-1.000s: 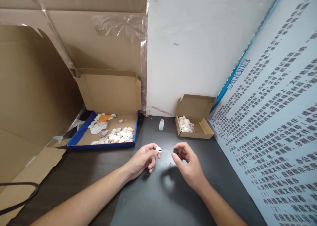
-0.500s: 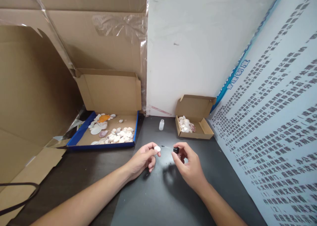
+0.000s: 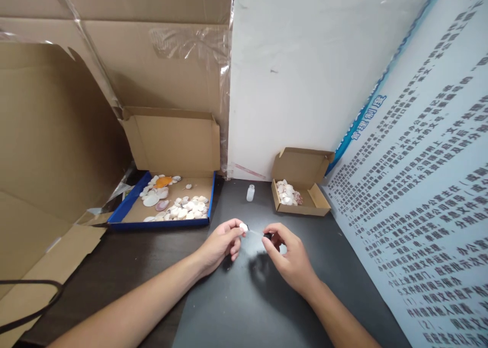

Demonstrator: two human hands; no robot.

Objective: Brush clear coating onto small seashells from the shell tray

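Note:
Between the thumb and fingers of my left hand (image 3: 222, 242) is a small white seashell (image 3: 243, 227). My right hand (image 3: 288, 250) pinches the black cap of a brush applicator (image 3: 268, 235). Its thin, pale stem points left, and the dark brush tip meets the shell's right edge, as far as I can tell. Beyond my hands a small translucent bottle (image 3: 250, 193) stands upright with its neck uncapped.
At the left, a blue-edged cardboard box (image 3: 160, 225) with its lid raised holds many shells. A smaller open cardboard box (image 3: 305, 210) with shells stands at the back right. Cardboard, a white panel and a printed board (image 3: 419, 185) wall in the table (image 3: 229, 307).
The brush tip has come left and slightly down from a gap beside the shell to the shell's edge. My left hand still holds the shell. The view has shifted slightly.

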